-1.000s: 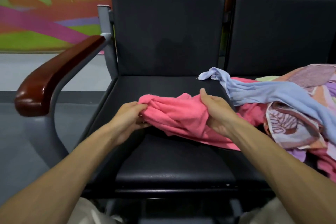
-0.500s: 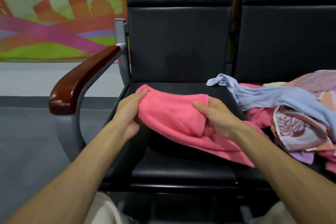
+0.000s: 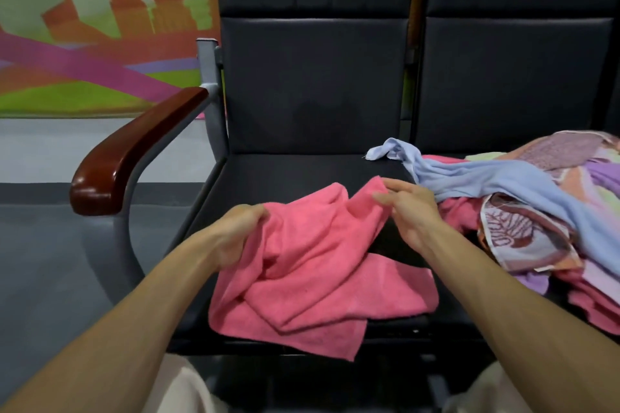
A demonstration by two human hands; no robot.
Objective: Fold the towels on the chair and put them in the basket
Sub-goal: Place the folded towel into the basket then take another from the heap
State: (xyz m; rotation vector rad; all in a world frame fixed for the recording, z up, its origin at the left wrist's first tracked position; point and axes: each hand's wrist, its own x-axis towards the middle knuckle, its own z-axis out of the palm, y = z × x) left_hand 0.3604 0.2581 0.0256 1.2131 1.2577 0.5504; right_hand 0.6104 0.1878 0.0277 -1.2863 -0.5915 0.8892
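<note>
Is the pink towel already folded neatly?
No, the pink towel lies crumpled and bunched on the chair seat.

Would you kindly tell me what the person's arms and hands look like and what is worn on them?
Both forearms are bare, with no sleeves in view. The left hand and right hand show no gloves, and neither wrist carries a watch or band.

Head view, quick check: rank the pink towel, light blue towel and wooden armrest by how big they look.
1. pink towel, clearly largest.
2. light blue towel; it runs off the right edge, so its full size is unsure.
3. wooden armrest, smallest.
</note>
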